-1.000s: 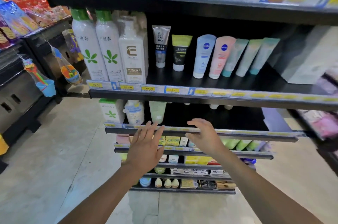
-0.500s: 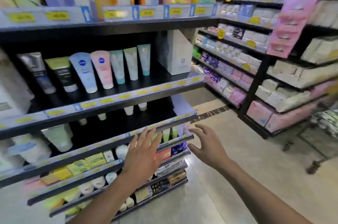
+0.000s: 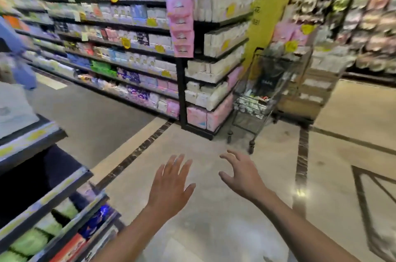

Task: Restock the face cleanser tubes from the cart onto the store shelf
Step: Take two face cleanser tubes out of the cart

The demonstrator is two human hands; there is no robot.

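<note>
Face cleanser tubes are blurring past recognition; pale items point(image 3: 249, 102) are lying in the wire cart point(image 3: 248, 120), which is standing beside a shelf end point(image 3: 205, 94) across the aisle. The left hand point(image 3: 171, 184) and right hand point(image 3: 242, 176) are hovering empty, fingers spread, near the store shelf point(image 3: 42, 197).

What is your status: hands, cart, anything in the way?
Left hand open, empty. Right hand open, empty. Cart ahead, beside shelf end; contents blurred. Only floor between hands and cart.
</note>
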